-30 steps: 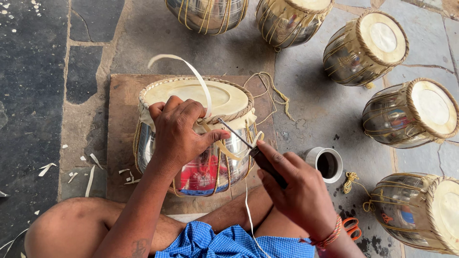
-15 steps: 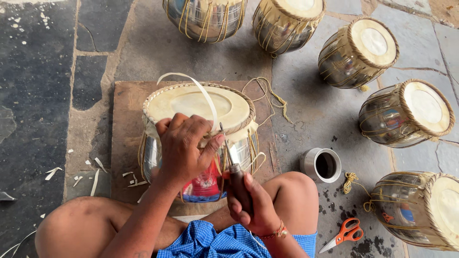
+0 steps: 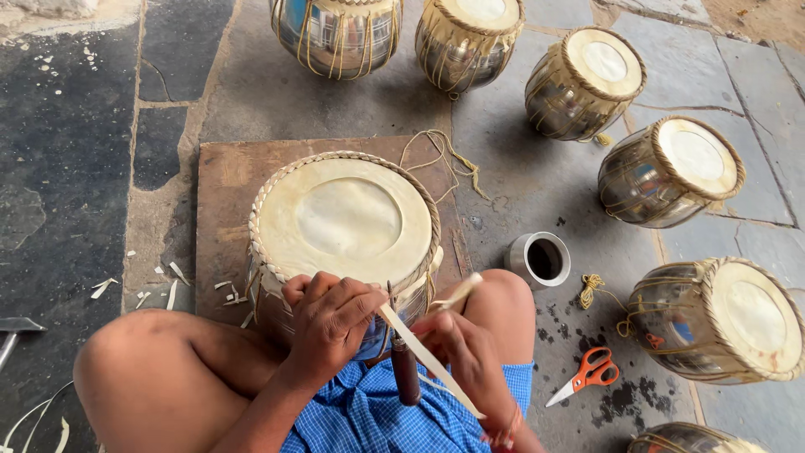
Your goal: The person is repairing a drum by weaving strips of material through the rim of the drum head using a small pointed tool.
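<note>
So the person is sitting cross-legged on the stone floor with a metal drum (image 3: 344, 231) parked on a wooden board (image 3: 222, 193) right against their knees, pale skin head facing up. The left hand (image 3: 331, 323) is curled over the near rim of the drum, fingers bent and pinching a flat pale strip of lacing (image 3: 428, 356) that runs diagonally down toward the right. The right hand (image 3: 465, 352) sits just beside it, fingers closed around that same strip, and a dark-handled tool (image 3: 405, 369) hangs between the two hands, though I can't tell which one has it.

Off to the right there's a small metal cup (image 3: 539, 260) near the knee and orange scissors (image 3: 587, 375) on the floor. More finished drums (image 3: 671, 172) are lined up along the far and right side. Pale shavings (image 3: 172, 277) lie left of the board.
</note>
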